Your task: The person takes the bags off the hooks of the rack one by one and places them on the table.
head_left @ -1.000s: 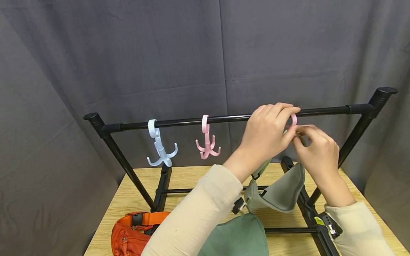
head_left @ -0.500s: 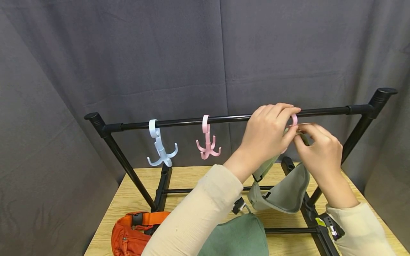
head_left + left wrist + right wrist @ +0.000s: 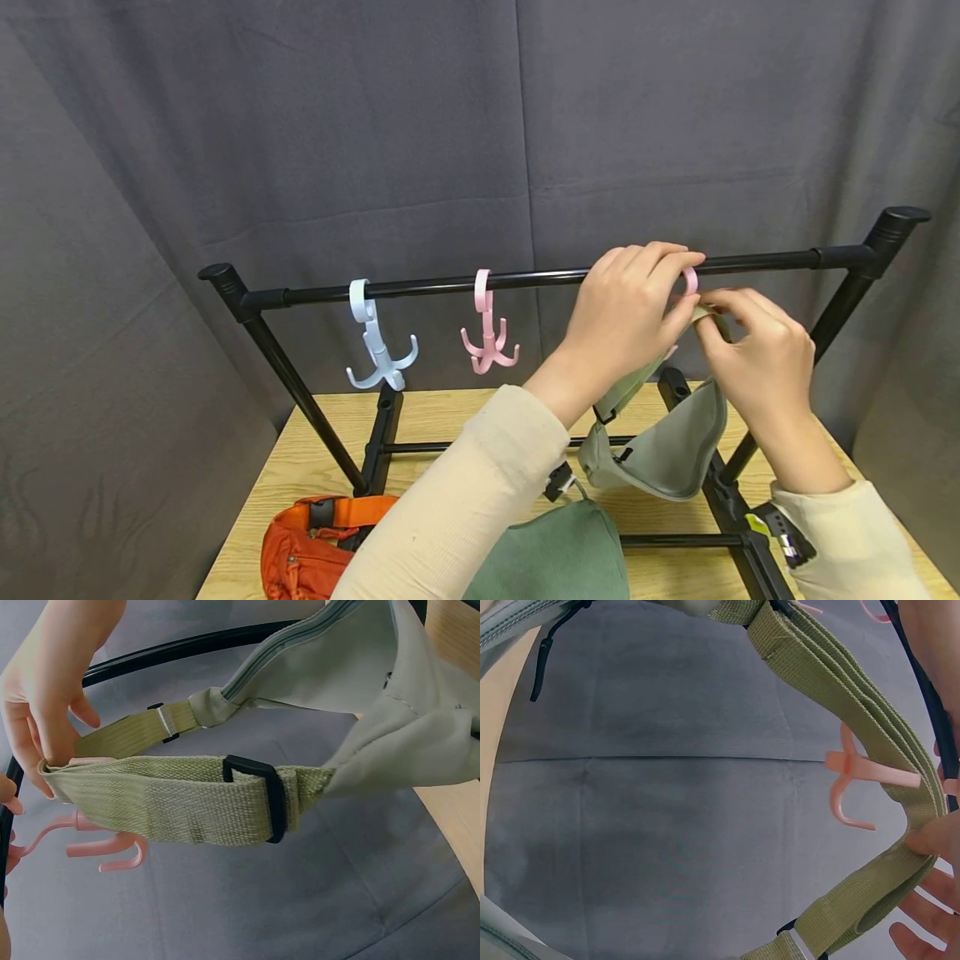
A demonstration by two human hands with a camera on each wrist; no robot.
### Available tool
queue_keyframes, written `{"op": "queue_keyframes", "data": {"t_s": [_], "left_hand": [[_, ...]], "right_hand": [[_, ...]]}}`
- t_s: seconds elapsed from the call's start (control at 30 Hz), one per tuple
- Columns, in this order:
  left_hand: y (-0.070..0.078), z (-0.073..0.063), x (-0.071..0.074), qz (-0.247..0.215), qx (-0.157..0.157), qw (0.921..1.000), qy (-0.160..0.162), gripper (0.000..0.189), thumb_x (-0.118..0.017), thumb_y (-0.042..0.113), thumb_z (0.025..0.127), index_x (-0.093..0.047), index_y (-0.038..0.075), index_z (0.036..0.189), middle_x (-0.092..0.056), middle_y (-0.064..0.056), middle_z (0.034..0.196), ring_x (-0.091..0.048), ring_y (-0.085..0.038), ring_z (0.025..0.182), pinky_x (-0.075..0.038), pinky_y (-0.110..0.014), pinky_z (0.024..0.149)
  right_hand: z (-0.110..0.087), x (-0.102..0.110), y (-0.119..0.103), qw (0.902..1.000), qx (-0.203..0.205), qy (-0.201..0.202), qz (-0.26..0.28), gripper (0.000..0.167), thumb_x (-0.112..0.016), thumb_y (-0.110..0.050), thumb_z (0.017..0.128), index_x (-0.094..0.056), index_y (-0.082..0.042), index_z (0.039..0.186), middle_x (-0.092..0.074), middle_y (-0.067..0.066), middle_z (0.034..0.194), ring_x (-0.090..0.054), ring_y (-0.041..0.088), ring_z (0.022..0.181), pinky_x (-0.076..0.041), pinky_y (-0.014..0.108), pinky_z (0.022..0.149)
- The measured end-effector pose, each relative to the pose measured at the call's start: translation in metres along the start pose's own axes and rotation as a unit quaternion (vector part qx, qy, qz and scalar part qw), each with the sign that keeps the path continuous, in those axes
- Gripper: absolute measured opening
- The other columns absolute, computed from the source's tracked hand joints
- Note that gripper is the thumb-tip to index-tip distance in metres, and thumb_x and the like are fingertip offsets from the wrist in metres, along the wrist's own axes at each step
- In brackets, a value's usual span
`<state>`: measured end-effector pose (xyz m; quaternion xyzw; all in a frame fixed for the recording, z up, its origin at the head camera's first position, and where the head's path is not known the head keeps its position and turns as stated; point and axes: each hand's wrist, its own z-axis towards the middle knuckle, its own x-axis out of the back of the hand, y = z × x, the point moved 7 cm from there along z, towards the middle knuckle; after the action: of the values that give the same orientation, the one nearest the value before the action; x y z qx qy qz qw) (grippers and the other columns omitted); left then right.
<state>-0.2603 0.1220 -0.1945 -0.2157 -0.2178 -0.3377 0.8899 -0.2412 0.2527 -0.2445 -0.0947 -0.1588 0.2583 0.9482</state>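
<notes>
My left hand (image 3: 622,304) grips a pink multi-prong hanger hook (image 3: 692,282) at the right part of the black bar (image 3: 757,262). Just right of it, my right hand (image 3: 765,358) pinches the webbing strap (image 3: 172,802) of a sage-green waist bag (image 3: 660,450). The bag dangles under the hands, its zip and strap buckle (image 3: 259,784) visible in the left wrist view. In the right wrist view, one pink prong (image 3: 889,774) reaches inside the strap's loop, beside the right thumb. The head view hides most of this hook behind the hands.
A light blue hook (image 3: 378,342) and another pink hook (image 3: 491,333) hang farther left on the bar. On the wooden table (image 3: 450,411) lie an orange waist bag (image 3: 300,542) and a darker green bag (image 3: 562,550). Grey curtains surround the rack.
My right hand has moved slightly right, away from the left, drawing the strap with it. The sage-green bag has swung a little to the right. The left hand keeps its place.
</notes>
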Motion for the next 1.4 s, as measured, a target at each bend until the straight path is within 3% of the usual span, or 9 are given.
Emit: {"op": "queue_keyframes", "data": {"t_s": [0.5, 0.8, 1.1, 1.27, 1.4], "left_hand": [[0.0, 0.001, 0.001, 0.004, 0.002, 1.0, 0.005, 0.031, -0.049, 0.028, 0.1, -0.07, 0.022, 0.122, -0.067, 0.009, 0.117, -0.064, -0.008, 0.103, -0.043, -0.02, 0.097], [0.002, 0.001, 0.003, -0.006, 0.002, 1.0, 0.0, 0.03, -0.054, 0.03, 0.097, -0.069, 0.022, 0.122, -0.067, 0.009, 0.118, -0.064, -0.009, 0.103, -0.042, -0.021, 0.098], [0.004, 0.003, 0.003, -0.005, -0.003, 1.0, 0.007, 0.031, -0.055, 0.031, 0.097, -0.069, 0.021, 0.122, -0.067, 0.008, 0.118, -0.064, -0.008, 0.103, -0.042, -0.021, 0.099], [0.004, 0.001, 0.002, -0.011, -0.003, 0.9998, 0.013, 0.03, -0.057, 0.031, 0.096, -0.069, 0.021, 0.122, -0.067, 0.008, 0.118, -0.065, -0.009, 0.103, -0.043, -0.022, 0.099], [0.003, 0.001, 0.003, -0.002, -0.005, 0.9998, 0.02, 0.03, -0.058, 0.031, 0.096, -0.07, 0.021, 0.122, -0.068, 0.007, 0.118, -0.064, -0.009, 0.102, -0.043, -0.022, 0.098]], "right_hand": [[-0.002, 0.011, -0.003, 0.9999, -0.004, 0.005, 0.009, 0.015, -0.068, 0.002, 0.084, -0.077, -0.002, 0.095, -0.072, 0.013, 0.087, -0.063, 0.026, 0.074, -0.036, 0.028, 0.06], [-0.006, 0.024, -0.006, 0.9999, -0.005, 0.01, 0.007, 0.019, -0.071, 0.006, 0.082, -0.078, -0.002, 0.097, -0.073, 0.016, 0.091, -0.063, 0.028, 0.077, -0.03, 0.004, 0.072], [-0.008, 0.037, -0.007, 0.9998, 0.004, 0.017, -0.005, 0.021, -0.071, 0.008, 0.081, -0.077, -0.001, 0.098, -0.073, 0.016, 0.092, -0.061, 0.027, 0.075, -0.029, 0.005, 0.069], [-0.011, 0.039, -0.009, 0.9996, 0.006, 0.025, -0.007, 0.021, -0.071, 0.007, 0.081, -0.078, -0.003, 0.098, -0.073, 0.014, 0.092, -0.057, 0.013, 0.076, -0.03, 0.008, 0.068], [-0.015, 0.041, -0.009, 0.9996, 0.012, 0.024, -0.01, 0.02, -0.07, 0.004, 0.082, -0.078, -0.005, 0.098, -0.074, 0.012, 0.092, -0.058, 0.012, 0.076, -0.032, 0.01, 0.067]]}}
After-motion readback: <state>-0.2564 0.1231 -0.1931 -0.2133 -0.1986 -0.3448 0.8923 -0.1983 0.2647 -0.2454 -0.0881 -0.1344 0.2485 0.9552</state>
